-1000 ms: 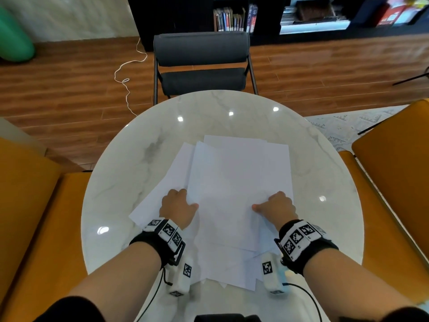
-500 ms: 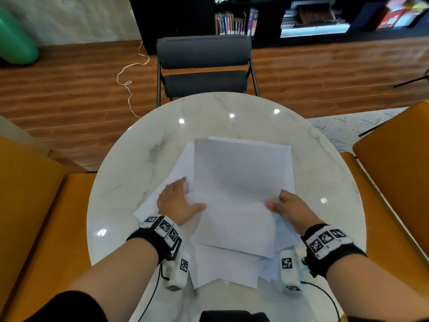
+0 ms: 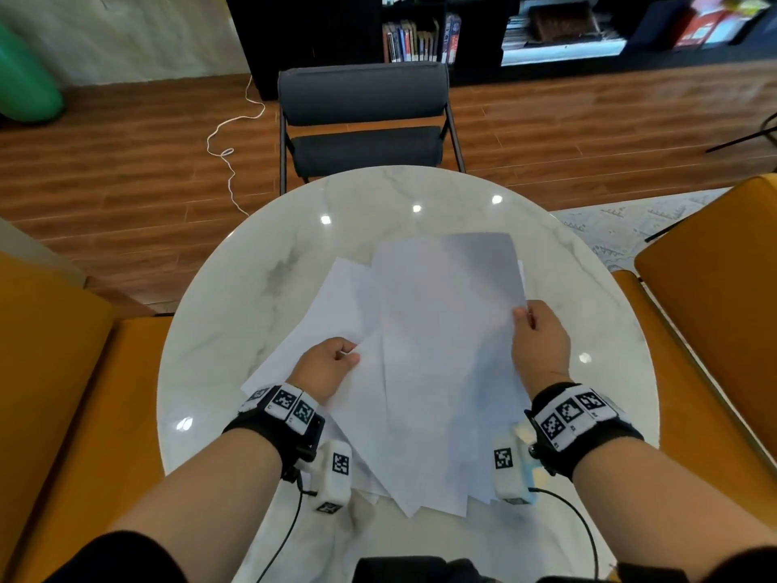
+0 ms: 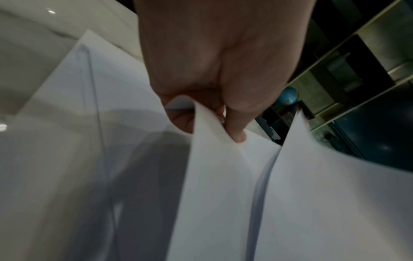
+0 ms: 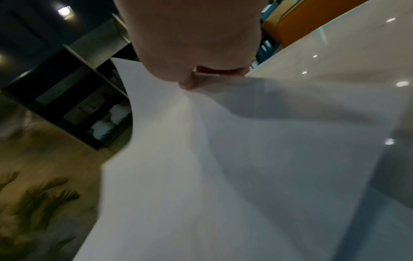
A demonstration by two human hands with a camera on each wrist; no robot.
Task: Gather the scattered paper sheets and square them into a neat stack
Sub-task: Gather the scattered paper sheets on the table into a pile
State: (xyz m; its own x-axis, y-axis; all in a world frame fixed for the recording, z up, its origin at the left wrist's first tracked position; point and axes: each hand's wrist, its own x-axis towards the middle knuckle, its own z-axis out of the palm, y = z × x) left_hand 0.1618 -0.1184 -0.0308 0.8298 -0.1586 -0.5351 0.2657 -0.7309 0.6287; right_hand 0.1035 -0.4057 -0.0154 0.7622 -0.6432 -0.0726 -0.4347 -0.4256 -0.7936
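Sheets (image 3: 445,363) lifted partly off the desk (image 3: 235,313), still fanned, near corners splayed. Your left hand (image 3: 326,363) pinches their left edge, your right hand (image 3: 540,347) pinches the right edge. Loosen both pinches slightly, stand the sheets on edge on the desk and tap (don't crease).

Left wrist view shows separate layers gaping beside the thumb (image 4: 234,121); the head view hides that. One sheet left of the sheets lies flat, ungathered.

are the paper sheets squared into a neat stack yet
No. The paper sheets fan out unevenly, corners poking out, while the left hand and right hand pinch them.
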